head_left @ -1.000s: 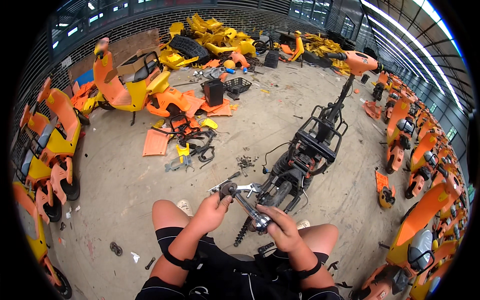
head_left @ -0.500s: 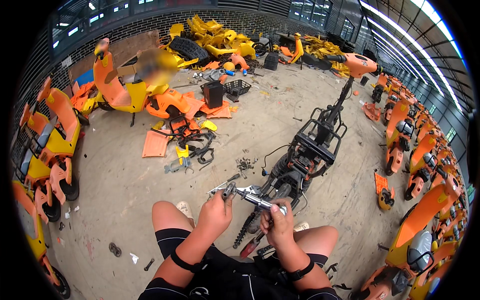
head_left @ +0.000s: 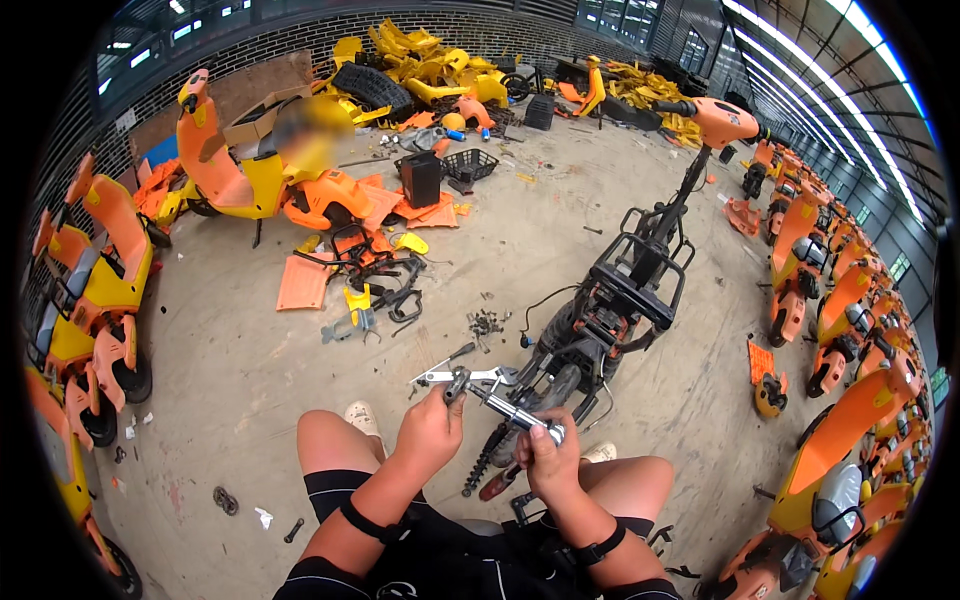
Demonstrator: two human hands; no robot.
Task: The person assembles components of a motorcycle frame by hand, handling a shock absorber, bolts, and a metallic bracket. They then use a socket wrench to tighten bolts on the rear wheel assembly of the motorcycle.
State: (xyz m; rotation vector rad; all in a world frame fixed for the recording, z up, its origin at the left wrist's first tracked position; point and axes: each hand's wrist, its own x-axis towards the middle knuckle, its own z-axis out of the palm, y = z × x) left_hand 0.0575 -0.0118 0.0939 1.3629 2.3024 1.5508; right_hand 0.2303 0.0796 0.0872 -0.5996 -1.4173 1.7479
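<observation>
Item: stripped scooter frame (head_left: 610, 310), dismantling under way. Left hand (head_left: 432, 432) closed on the head of a ratchet wrench (head_left: 500, 405), right hand (head_left: 545, 462) gripped its handle, above the rear shock spring (head_left: 483, 462). Next move probably needed a steady turn on the fastener

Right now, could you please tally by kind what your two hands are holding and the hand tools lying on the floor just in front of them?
Ratchet wrench, held by left hand and right hand: 1
Open-ended spanners on the floor: 1
Screwdrivers on the floor: 1
Total: 3
</observation>
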